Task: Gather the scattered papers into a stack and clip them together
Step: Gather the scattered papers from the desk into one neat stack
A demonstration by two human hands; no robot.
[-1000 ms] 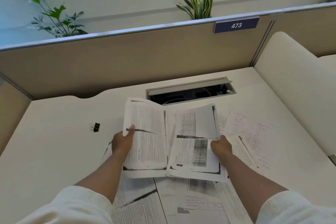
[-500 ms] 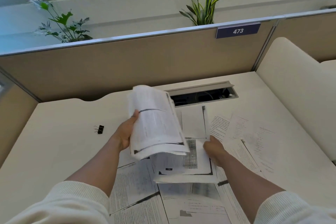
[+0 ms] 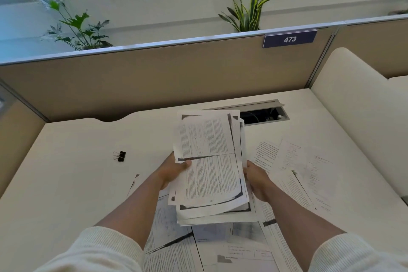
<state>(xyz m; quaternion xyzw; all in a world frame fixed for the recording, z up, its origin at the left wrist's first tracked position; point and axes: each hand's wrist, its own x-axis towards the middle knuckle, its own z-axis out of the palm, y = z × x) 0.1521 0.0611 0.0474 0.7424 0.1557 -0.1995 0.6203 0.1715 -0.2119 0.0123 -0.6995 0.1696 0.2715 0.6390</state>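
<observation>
Both hands grip one bundle of papers (image 3: 209, 161) at the centre of the frame. Left hand (image 3: 171, 171): clasped on the bundle's left edge, thumb pressed over the top sheet, fingers hidden beneath. Right hand (image 3: 256, 175): clasped on the right edge, fingers out of sight behind the sheets. I hold the bundle tilted, its far end raised toward the upper centre; the sheets are unevenly aligned, with edges fanning out at the right side and along the near end.

Loose sheets (image 3: 295, 165) lie on the desk (image 3: 66, 183) right of centre, overlapping one another. More loose pages (image 3: 231, 247) lie flat below the bundle, between my forearms, at the bottom centre.

Binder clip (image 3: 119, 156): black, on the bare desk left of centre, well apart from the bundle and from both hands.

Cable hatch (image 3: 265, 113): open, just beyond the bundle's upper right corner. Partition (image 3: 132, 77) runs across the frame above it, bearing a number plate (image 3: 289, 39) reading 473 at upper right.
</observation>
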